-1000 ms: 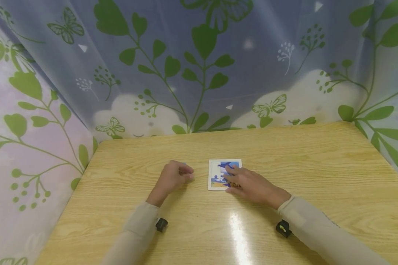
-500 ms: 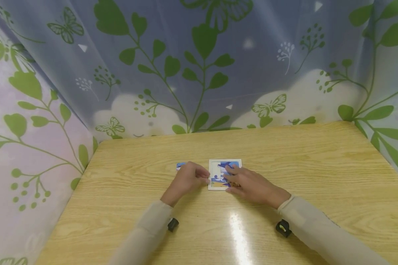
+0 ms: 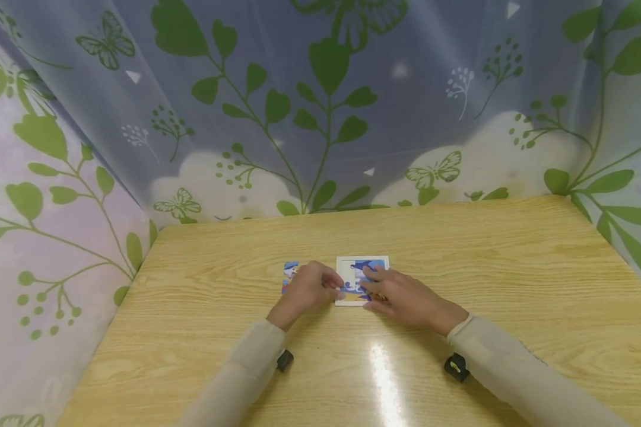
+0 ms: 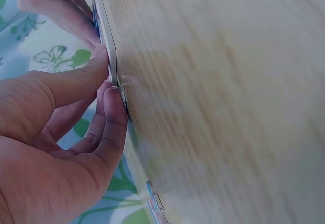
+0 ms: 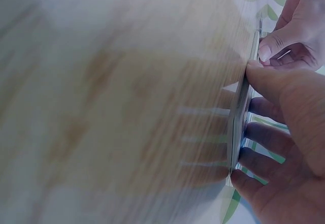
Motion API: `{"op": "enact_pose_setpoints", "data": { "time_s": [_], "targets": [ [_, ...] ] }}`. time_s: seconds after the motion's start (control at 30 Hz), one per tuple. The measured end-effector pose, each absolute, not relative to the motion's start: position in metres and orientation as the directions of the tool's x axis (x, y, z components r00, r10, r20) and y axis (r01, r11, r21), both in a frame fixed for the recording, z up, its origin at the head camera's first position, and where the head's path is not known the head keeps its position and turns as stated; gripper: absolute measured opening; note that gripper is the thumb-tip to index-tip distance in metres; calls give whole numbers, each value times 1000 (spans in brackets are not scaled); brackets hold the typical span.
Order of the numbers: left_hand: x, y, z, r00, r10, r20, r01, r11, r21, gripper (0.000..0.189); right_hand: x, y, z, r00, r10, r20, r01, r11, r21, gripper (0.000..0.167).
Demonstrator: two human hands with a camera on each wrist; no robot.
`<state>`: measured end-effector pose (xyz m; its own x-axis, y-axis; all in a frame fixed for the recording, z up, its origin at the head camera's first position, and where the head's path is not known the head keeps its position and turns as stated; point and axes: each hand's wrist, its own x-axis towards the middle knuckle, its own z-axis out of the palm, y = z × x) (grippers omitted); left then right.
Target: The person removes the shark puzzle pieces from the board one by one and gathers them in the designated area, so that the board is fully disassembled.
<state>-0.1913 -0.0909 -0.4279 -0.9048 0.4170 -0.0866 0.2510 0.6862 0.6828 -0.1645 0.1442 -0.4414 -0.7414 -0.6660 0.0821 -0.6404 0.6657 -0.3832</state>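
Observation:
A small jigsaw puzzle in a white frame (image 3: 347, 303), with a blue, white and orange sea picture, lies flat on the table; the upper left part of its picture is plain white. My left hand (image 3: 311, 287) is at the puzzle's left side, its thumb and curled fingertips gripping the frame edge (image 4: 112, 64) in the left wrist view. Across the right half rests my right hand (image 3: 406, 298), fingers spread and fairly straight, thumb at the near edge. Part of the picture is hidden under it. In the right wrist view these fingers (image 5: 269, 140) touch the puzzle's surface.
Colourful loose puzzle pieces (image 3: 289, 271) lie left of the frame, partly hidden behind my left hand. The wooden table (image 3: 459, 237) meets a patterned curtain (image 3: 363, 118) at the back and left. A light reflection shines on the near tabletop.
My left hand has moved right, from beside the loose pieces to the frame's left edge, uncovering more of those pieces. My right hand has stayed in place on the puzzle.

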Motion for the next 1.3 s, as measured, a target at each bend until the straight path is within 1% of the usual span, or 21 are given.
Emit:
{"op": "enact_pose_setpoints", "data": {
  "time_s": [0.2,0.5,0.63,0.77,0.87,1.1,1.3],
  "targets": [
    [-193,-90,-429,-901,421,-102,235,674,701,11,-165,144,-441,-743,-664,82,-640,669,-379,49],
    [-193,-88,-430,-913,394,-101,216,680,701,11,-165,144,-441,-744,-664,79,-637,668,-385,49],
    [-192,-88,-430,-922,378,-81,216,677,703,9,-164,144,-441,-746,-662,69,-632,672,-386,49],
    [-191,-89,-429,-930,363,-55,222,675,704,2,-164,143,-440,-745,-664,68,-633,671,-385,49],
    [-190,-90,-429,-932,360,-41,227,668,708,5,-164,143,-440,-744,-664,74,-635,668,-387,49],
    [-187,-96,-428,-931,365,17,252,608,753,5,-165,144,-441,-743,-665,72,-637,671,-379,49],
    [-185,-110,-427,-948,317,14,215,609,764,5,-165,144,-441,-740,-669,68,-638,666,-387,50]
  ]
}}
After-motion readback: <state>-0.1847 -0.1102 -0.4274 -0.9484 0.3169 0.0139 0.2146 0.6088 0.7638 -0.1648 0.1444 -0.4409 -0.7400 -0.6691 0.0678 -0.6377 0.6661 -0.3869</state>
